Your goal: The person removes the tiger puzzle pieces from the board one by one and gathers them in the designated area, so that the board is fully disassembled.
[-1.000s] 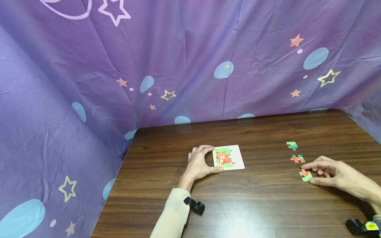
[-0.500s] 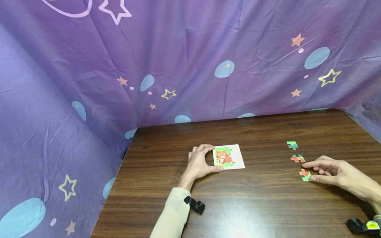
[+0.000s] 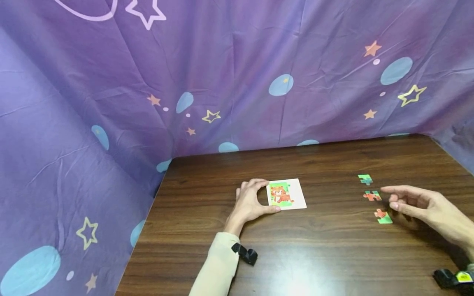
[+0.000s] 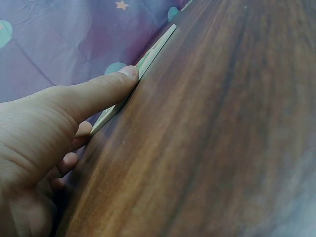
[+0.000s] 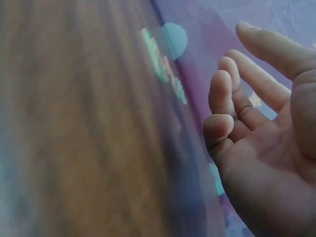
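A white puzzle board (image 3: 299, 195) lies flat on the table, with part of a tiger picture put together on its left side. My left hand (image 3: 248, 204) holds it by the left end, thumb on the near edge and a fingertip at the far edge. To the right, three loose jigsaw pieces form a column: a green-and-teal piece (image 3: 365, 179), an orange piece (image 3: 372, 195) and an orange-and-green piece (image 3: 386, 219). My right hand (image 3: 431, 207) hovers just right of them, index finger extended, holding nothing. The left wrist view shows the thumb (image 4: 106, 94) against the board's edge.
The dark wooden table (image 3: 333, 250) carries everything. A purple curtain (image 3: 252, 82) with stars and ovals hangs along its far and left sides. Black straps (image 3: 245, 254) sit on the wrists.
My right hand has come off the nearest jigsaw piece and moved up and away, its index finger now beside the middle piece. The left hand stays on the board.
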Demonstrator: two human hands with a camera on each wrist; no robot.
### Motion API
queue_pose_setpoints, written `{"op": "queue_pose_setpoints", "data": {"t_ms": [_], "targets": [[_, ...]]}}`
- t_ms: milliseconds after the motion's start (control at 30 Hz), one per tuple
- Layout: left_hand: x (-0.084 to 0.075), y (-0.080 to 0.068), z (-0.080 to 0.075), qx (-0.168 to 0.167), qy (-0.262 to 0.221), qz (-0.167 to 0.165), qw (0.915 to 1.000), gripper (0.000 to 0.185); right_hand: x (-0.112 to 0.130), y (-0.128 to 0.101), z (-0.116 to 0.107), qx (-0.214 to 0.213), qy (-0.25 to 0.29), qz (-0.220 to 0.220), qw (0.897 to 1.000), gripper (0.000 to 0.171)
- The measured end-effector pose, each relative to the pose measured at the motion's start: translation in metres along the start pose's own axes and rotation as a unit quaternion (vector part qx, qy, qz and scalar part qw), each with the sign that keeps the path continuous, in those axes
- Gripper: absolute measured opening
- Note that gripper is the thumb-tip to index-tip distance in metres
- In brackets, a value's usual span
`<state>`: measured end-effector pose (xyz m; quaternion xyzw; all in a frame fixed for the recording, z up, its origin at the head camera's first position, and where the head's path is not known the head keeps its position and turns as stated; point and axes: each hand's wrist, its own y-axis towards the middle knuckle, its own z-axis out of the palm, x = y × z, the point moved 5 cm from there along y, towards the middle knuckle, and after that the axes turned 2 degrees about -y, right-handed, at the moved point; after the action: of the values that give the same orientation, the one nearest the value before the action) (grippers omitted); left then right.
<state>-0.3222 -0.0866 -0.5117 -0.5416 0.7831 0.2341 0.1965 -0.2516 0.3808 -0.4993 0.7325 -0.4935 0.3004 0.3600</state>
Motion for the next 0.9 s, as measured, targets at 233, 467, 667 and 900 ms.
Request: {"op": "queue_pose_setpoints", "data": {"t_ms": [233,467,667,900], "targets": [[0.001,-0.001,0.002,0.002,0.005,0.005,1.0000,0.096,0.013,0.015,-0.004,-0.034,-0.029,0.003,0.999,0.041],[0.001,0.001,-0.002,0.001,0.002,0.002,1.0000,0.096,0.042,0.045,0.006,-0.047,-0.003,0.005,0.999,0.039],[0.000,0.002,-0.002,0.002,0.005,-0.002,1.0000,0.095,0.067,0.074,0.027,-0.049,0.045,-0.004,0.998,0.036],[-0.001,0.000,-0.002,0.003,-0.001,-0.001,1.0000,0.096,0.095,0.110,0.060,-0.046,0.064,-0.034,0.996,0.032]]}}
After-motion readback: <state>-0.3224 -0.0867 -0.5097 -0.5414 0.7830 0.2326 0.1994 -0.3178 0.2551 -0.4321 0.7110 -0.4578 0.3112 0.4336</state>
